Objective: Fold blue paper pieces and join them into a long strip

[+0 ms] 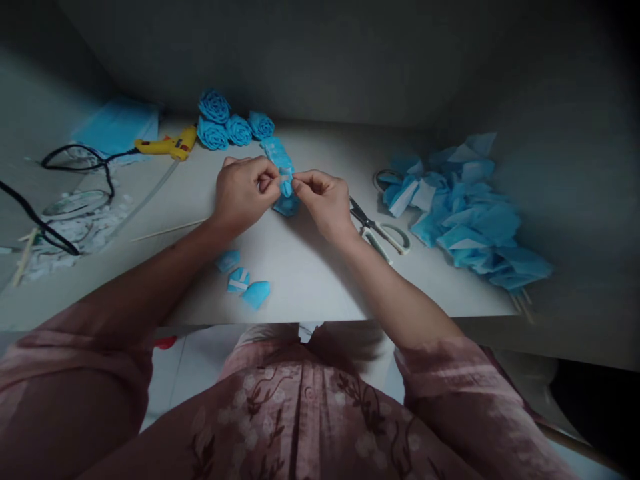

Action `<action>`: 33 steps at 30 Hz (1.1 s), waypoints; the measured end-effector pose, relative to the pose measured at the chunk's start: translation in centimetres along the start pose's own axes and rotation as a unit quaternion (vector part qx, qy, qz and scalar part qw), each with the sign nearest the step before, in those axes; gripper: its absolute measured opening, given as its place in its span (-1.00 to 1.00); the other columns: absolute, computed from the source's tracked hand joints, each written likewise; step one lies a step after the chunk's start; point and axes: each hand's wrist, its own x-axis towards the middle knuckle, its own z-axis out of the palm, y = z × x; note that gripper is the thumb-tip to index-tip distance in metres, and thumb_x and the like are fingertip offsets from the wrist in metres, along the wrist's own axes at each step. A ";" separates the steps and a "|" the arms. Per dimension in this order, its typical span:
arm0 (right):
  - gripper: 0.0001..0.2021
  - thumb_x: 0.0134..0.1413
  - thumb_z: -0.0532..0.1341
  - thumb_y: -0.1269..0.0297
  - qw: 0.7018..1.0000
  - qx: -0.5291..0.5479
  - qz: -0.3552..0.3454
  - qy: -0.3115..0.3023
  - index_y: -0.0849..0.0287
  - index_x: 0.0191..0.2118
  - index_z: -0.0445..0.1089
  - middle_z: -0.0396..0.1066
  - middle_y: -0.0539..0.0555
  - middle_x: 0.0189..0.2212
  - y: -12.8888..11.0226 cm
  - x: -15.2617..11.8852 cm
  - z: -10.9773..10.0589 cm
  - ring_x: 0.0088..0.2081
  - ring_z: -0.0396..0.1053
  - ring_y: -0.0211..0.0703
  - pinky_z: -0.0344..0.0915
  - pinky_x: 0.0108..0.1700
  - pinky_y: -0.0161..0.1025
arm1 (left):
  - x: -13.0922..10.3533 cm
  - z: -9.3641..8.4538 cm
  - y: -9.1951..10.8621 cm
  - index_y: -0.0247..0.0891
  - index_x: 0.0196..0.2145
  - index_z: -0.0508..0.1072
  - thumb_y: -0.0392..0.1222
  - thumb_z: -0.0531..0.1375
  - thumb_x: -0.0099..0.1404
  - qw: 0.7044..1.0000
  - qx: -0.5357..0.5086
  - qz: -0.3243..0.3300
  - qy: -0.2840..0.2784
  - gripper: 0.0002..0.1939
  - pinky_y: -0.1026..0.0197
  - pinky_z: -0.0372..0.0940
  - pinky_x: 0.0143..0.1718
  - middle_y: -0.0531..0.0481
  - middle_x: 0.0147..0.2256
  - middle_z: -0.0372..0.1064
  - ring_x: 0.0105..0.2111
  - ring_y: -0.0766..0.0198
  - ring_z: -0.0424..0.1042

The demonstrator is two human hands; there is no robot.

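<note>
Both hands meet over the middle of the table, pinching a small folded piece of blue paper (286, 185) between their fingertips. My left hand (246, 190) is closed on its left side. My right hand (323, 200) grips it from the right with thumb and forefinger. Just beyond the fingers lies a strip of blue folded pieces (277, 153). Several rolled blue paper roses (214, 133) are grouped behind my left hand. Nearer to me, a few loose blue folded pieces (257, 294) rest on the table. Scissors (375, 227) lie beside my right wrist.
A yellow glue gun (170, 143) with a black cord sits at the back left, near flat blue sheets (117, 127). White scraps (75, 233) cover the left side. A thin stick (165, 231) lies by my left forearm. Crumpled blue paper (470, 213) is heaped at right.
</note>
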 end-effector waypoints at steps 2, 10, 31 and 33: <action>-0.85 0.24 0.40 0.20 1.000 0.002 0.000 -0.002 0.15 -0.19 0.68 0.66 0.03 -0.25 0.1 0.0 -0.1 -0.15 0.58 -0.15 0.50 -0.06 -0.23 | 0.0 0.0 -0.2 0.00 -0.30 0.55 0.00 0.17 0.42 1.000 -0.002 0.001 0.005 -0.82 -0.13 0.28 0.11 0.02 -0.45 0.49 -0.19 0.02 0.55; -0.87 0.24 0.39 0.23 1.000 0.005 -0.008 -0.004 0.15 -0.22 0.67 0.67 0.02 -0.26 -0.1 0.0 -0.3 -0.18 0.57 -0.19 0.49 -0.09 -0.27 | 0.0 0.1 -0.5 0.06 -0.22 0.65 0.09 0.15 0.49 1.000 -0.011 0.022 -0.002 -0.72 -0.20 0.24 0.15 -0.02 -0.34 0.62 -0.04 -0.08 0.57; -0.82 0.30 0.32 0.29 0.995 -0.093 -0.032 -0.018 0.14 -0.15 0.72 0.71 0.05 -0.18 -0.6 -0.6 0.3 -0.08 0.64 -0.09 0.52 0.07 -0.17 | 0.0 1.4 -0.9 -0.08 -0.42 0.46 -0.25 0.24 0.25 0.997 0.016 0.047 0.053 -0.89 -0.11 0.27 0.05 0.09 -0.45 0.50 -0.33 0.13 0.45; -0.84 0.29 0.35 0.24 0.997 -0.068 -0.028 -0.017 0.14 -0.16 0.71 0.70 0.04 -0.21 -0.1 -0.3 0.2 -0.10 0.63 -0.10 0.53 0.04 -0.18 | 0.1 1.4 -1.2 -0.08 -0.43 0.48 -0.26 0.25 0.24 0.998 -0.025 0.026 0.053 -0.89 -0.05 0.30 -0.06 0.11 -0.47 0.49 -0.40 0.18 0.39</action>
